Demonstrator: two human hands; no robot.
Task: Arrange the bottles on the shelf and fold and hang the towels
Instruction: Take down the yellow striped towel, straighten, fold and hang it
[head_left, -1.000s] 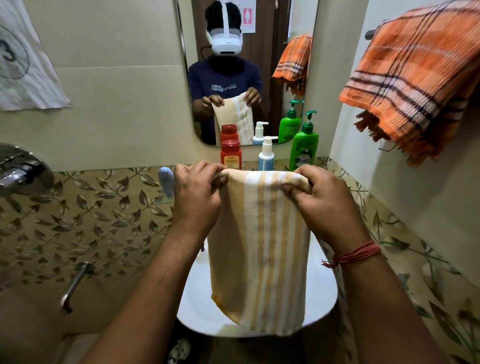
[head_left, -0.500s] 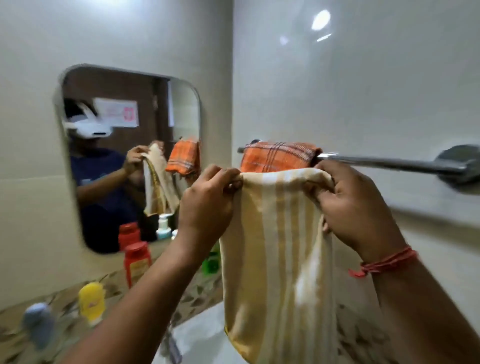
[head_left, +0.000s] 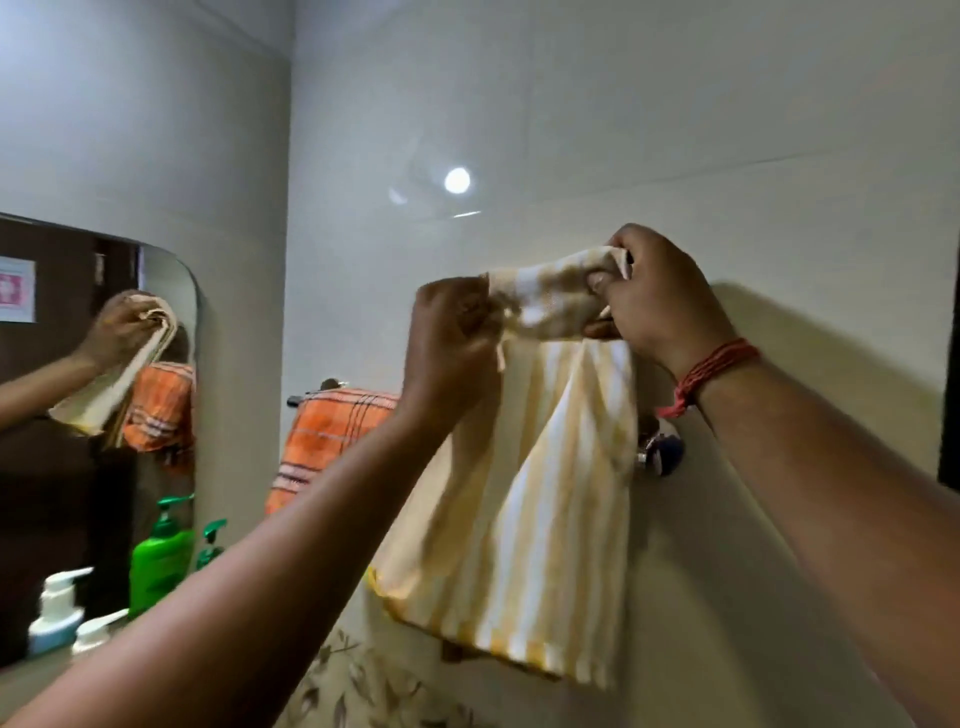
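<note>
A folded yellow-and-white striped towel (head_left: 524, 525) hangs from both my hands, held up against the wall above the towel rail. My left hand (head_left: 452, 338) grips its top left corner and my right hand (head_left: 654, 306) grips the bunched top right corner, a little higher. An orange checked towel (head_left: 327, 431) hangs over the left part of the chrome rail. The rail's right bracket (head_left: 660, 454) shows just past the striped towel's edge; the rest of the rail is hidden. A green pump bottle (head_left: 210, 543) and a white pump top (head_left: 96, 631) stand low on the left.
A mirror (head_left: 78, 364) on the left wall reflects my arm, both towels, a green pump bottle and a white-and-blue pump bottle. Leaf-patterned tiles (head_left: 363, 686) run along the bottom. Plain pale wall fills the space above the rail.
My view swung right and up from the sink to the side wall. Both hands lifted the striped towel above the rail, and its top edge is now bunched between them.
</note>
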